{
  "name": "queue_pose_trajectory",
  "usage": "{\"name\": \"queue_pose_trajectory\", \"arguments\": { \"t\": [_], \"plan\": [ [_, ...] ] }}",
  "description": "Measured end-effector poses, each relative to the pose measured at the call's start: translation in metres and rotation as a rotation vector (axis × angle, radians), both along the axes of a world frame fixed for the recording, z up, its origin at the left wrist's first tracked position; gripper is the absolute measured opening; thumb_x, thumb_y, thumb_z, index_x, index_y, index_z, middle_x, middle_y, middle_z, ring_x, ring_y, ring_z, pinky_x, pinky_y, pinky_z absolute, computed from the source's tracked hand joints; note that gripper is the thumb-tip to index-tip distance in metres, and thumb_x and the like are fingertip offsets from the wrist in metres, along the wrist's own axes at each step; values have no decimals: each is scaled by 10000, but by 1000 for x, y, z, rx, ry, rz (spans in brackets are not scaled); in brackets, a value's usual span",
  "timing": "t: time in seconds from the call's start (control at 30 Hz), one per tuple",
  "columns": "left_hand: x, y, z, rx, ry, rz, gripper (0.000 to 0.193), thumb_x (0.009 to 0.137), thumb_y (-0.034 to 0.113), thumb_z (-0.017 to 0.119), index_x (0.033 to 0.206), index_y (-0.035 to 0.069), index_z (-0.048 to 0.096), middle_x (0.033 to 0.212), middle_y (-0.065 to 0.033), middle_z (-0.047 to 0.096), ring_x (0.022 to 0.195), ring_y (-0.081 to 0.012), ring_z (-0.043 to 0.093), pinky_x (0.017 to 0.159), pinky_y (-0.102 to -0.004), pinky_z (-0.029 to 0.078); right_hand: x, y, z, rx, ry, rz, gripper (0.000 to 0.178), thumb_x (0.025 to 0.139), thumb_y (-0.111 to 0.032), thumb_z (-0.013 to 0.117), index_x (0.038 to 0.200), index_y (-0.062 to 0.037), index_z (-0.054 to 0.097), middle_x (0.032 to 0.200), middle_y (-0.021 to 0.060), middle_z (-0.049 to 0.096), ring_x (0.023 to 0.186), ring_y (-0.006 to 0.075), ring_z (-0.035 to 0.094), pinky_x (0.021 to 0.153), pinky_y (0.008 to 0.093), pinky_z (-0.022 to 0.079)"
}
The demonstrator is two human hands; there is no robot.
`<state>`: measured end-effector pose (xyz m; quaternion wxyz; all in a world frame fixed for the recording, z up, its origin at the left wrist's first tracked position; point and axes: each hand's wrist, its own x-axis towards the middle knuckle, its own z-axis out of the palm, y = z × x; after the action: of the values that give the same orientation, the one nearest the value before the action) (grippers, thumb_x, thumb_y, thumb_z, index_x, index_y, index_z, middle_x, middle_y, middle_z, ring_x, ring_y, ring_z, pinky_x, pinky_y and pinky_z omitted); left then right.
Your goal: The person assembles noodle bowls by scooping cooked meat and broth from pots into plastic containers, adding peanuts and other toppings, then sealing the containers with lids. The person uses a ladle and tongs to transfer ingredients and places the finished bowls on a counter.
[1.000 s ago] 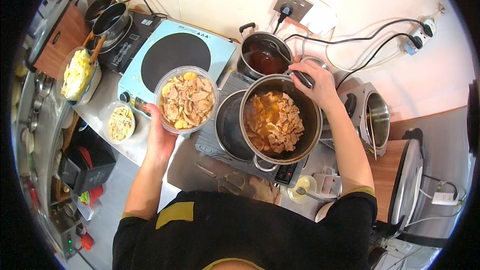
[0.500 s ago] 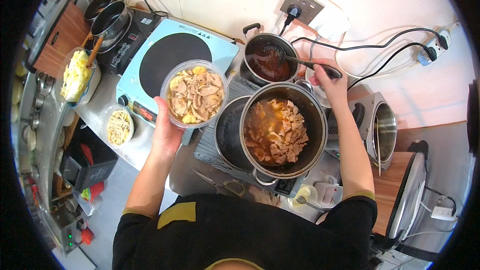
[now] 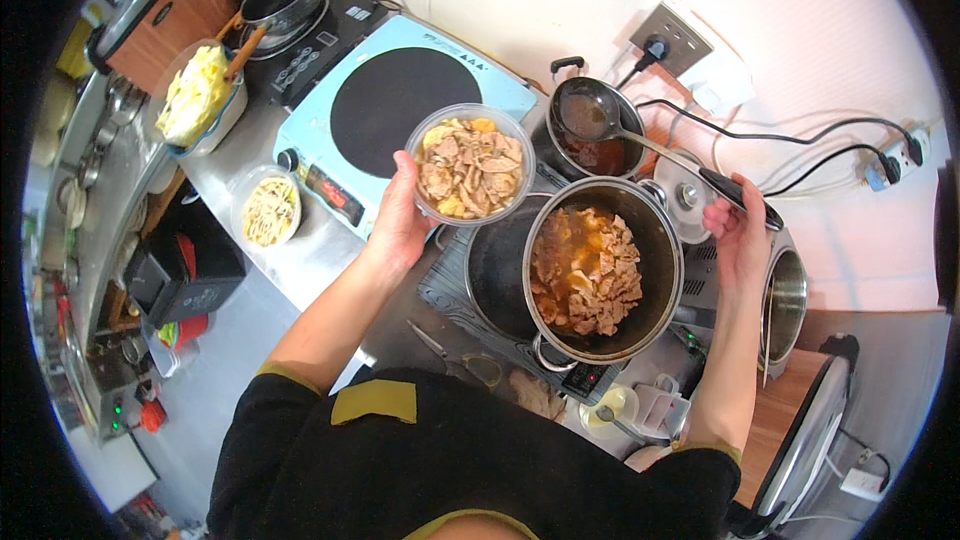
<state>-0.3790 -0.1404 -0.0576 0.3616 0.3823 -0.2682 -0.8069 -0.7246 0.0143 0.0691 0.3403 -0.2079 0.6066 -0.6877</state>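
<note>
- Two hands share the work: my left hand (image 3: 398, 222) cups the tub (image 3: 470, 165) from below and the side, its grip wrapped on the wall, so the clear tub stays level in the air between the blue hob (image 3: 400, 100) and the big pot (image 3: 603, 270).
- I hold the tub just beside the pot's rim, at its upper left, which by my reading keeps any drip over cookware and not the desk (image 3: 300, 260).
- Sliced meat and pale chunks fill the tub nearly to the brim; the same kind of food lies in brown sauce in the pot.
- My right hand (image 3: 740, 235) has its grip pinched on the dark end of the ladle (image 3: 590, 112), far from the bowl; I judge that keeps fingers away from heat.
- Its bowl hangs above the small pot (image 3: 595, 145) of red-brown liquid, tilted a little, seemingly clear of the surface.
- Behind the big pot a lid (image 3: 685, 202) rests, near my right hand.
- Off to my left sit a smaller tub of noodles (image 3: 268, 208) and a container of yellow leaves (image 3: 195, 100), well apart from both hands.
</note>
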Motion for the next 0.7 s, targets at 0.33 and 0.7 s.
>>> {"name": "queue_pose_trajectory", "arguments": {
  "t": [0.33,0.7],
  "plan": [
    [9,2,11,23,17,43,736,831,681,481,1258,81,476,1241,-72,539,1166,-201,499,921,-460,448,77,6,28,-73,81,150,327,951,-256,512,1146,7,515,741,101,635,595,197,647,533,300,543],
    [27,13,34,23,-55,-21,779,850,713,352,1372,136,395,1371,-63,465,1262,-218,441,1008,-480,374,133,33,39,-192,470,192,297,891,-163,597,1086,50,530,781,159,639,623,228,653,603,314,554]
  ]
}}
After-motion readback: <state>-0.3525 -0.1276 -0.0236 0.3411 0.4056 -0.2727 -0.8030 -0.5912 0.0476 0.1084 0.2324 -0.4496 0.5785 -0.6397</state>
